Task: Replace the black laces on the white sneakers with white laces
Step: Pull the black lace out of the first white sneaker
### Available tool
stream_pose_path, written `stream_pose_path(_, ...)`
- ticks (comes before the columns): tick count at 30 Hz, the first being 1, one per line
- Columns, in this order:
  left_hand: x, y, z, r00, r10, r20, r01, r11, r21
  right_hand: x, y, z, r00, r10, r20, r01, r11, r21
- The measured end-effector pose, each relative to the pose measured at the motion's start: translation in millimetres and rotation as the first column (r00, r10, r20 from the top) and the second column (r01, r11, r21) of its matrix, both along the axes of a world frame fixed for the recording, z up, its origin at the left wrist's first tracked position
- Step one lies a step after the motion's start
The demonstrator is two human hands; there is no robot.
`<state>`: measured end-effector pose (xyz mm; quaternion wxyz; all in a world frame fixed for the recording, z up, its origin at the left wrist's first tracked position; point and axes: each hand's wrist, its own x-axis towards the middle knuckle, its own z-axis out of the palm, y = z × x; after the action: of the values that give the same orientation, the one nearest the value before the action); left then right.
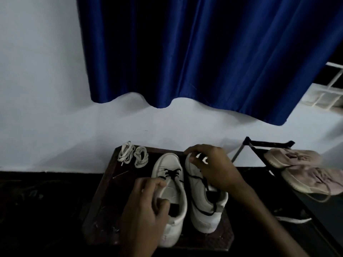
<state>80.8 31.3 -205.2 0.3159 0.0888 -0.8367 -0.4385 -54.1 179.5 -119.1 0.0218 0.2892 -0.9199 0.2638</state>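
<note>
Two white sneakers stand side by side on a dark wooden counter point(104, 191). The left hand point(146, 204) grips the collar of the left sneaker point(172, 193), fingers curled over its rim. The right hand point(213, 167) is cupped over the toe of the right sneaker point(206, 210), pinching its loosened black lace point(199, 210). Two coiled white laces point(132, 154) lie at the counter's far left corner, near the sneakers.
</note>
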Motion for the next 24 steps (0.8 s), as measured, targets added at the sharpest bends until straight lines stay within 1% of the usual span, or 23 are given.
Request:
stream_pose_path(2, 1, -6, 6, 0.997, -0.021, 0.071, 0.031, 0.989, -0.147, 2, 0, -7, 0.99, 0.139, -0.008, -0.139, 0.99, 0.025)
stream_pose_path(4, 0, -4, 13, 0.99, 0.0, 0.141, 0.042, 0.955, -0.295, 3, 0, -14, 0.971, 0.239, -0.022, -0.237, 0.969, 0.065)
stream_pose_path(7, -8, -2, 24, 0.981, 0.016, 0.191, 0.068, 0.902, -0.427, 4, -3, -26, 0.951, 0.307, 0.016, -0.308, 0.949, 0.071)
stream_pose_path(9, -15, -3, 34, 0.974, -0.016, 0.225, 0.115, 0.893, -0.435, 3, 0, -33, 0.963, 0.269, 0.026, -0.27, 0.962, 0.049)
stream_pose_path(11, -22, -4, 42, 0.956, -0.017, 0.291, 0.155, 0.876, -0.457, -2, 7, -39, 0.973, 0.226, 0.052, -0.225, 0.974, -0.039)
stream_pose_path(12, -25, -5, 46, 0.948, 0.003, 0.319, 0.157, 0.865, -0.476, -4, 8, -40, 0.973, 0.222, 0.061, -0.22, 0.974, -0.047)
stream_pose_path(15, -32, 1, 53, 0.93, 0.051, 0.363, 0.164, 0.827, -0.538, -3, 7, -43, 0.969, 0.239, 0.056, -0.24, 0.971, 0.003)
stream_pose_path(19, -40, 9, 60, 0.935, 0.086, 0.345, 0.14, 0.803, -0.58, -1, 6, -45, 0.974, 0.216, 0.06, -0.216, 0.976, -0.02)
stream_pose_path(22, -40, 9, 55, 0.936, 0.104, 0.337, 0.117, 0.81, -0.574, -2, 9, -46, 0.974, 0.216, 0.069, -0.214, 0.976, -0.034)
stream_pose_path(23, -40, 8, 51, 0.938, 0.108, 0.33, 0.098, 0.83, -0.549, -2, 10, -46, 0.973, 0.217, 0.074, -0.215, 0.976, -0.034)
stream_pose_path(24, -41, 6, 47, 0.942, 0.107, 0.317, 0.063, 0.873, -0.483, -2, 11, -47, 0.973, 0.215, 0.08, -0.213, 0.976, -0.032)
